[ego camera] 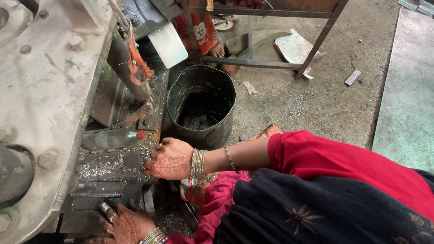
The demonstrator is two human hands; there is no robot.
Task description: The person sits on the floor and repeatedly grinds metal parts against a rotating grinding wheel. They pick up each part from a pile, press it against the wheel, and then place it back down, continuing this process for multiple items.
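On a gritty workshop floor, the left hand (124,226) presses flat on the press bed (104,190); beyond it the right hand (169,159) rests loosely curled, empty; fingers belong outside the die.

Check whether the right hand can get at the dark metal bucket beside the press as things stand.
Probably yes. The right hand rests at the press bed's edge, and the bucket stands just beyond it with its open top facing up. Nothing visible lies between them.

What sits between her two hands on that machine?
In the head view, the dark metal block of the press, strewn with shiny metal shavings, lies between the left hand and the right hand.
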